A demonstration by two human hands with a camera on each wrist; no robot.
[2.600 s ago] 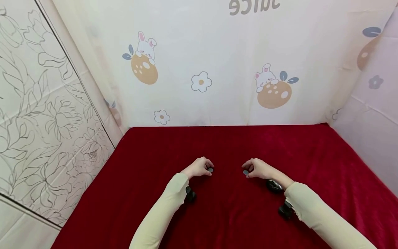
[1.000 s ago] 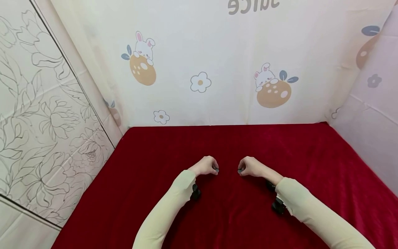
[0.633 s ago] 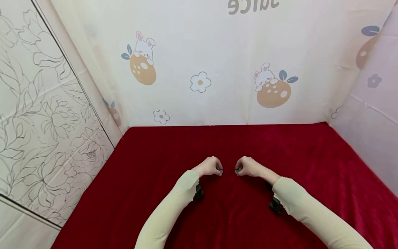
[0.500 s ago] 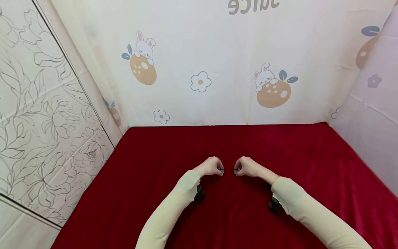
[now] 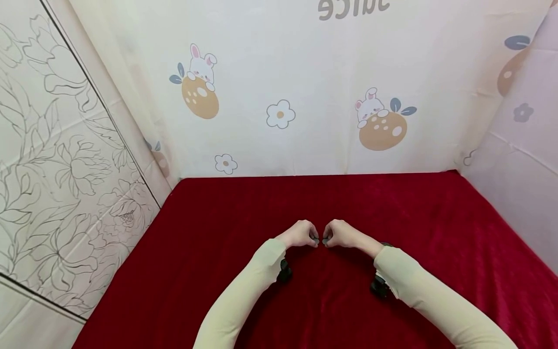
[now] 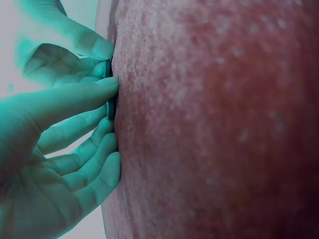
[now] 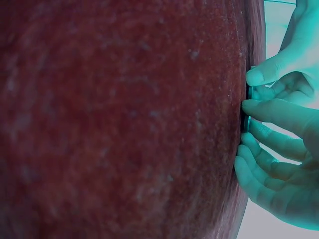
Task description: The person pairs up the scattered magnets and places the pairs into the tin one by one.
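Both hands are close together in the middle of the red cloth (image 5: 279, 208), fingertips facing each other. My left hand (image 5: 301, 233) pinches a small, thin grey disc (image 6: 111, 108) between thumb and fingers. A second grey disc (image 7: 250, 92) shows at the fingertips of the opposite hand in each wrist view; my right hand (image 5: 342, 234) pinches its own disc (image 7: 245, 123). Seen edge-on in the wrist views, both discs lie low against the cloth. Only a narrow gap separates the two discs in the head view. Fingers cover much of each disc.
Black devices (image 5: 285, 270) are strapped under both wrists. A pale curtain (image 5: 322, 87) with rabbits and fruit hangs behind the table, and a flower-line panel (image 5: 65, 160) stands on the left.
Both hands have moved inward toward each other with their discs, narrowing the gap between them. Earlier the disc faces showed more; now the fingers hide more of them.
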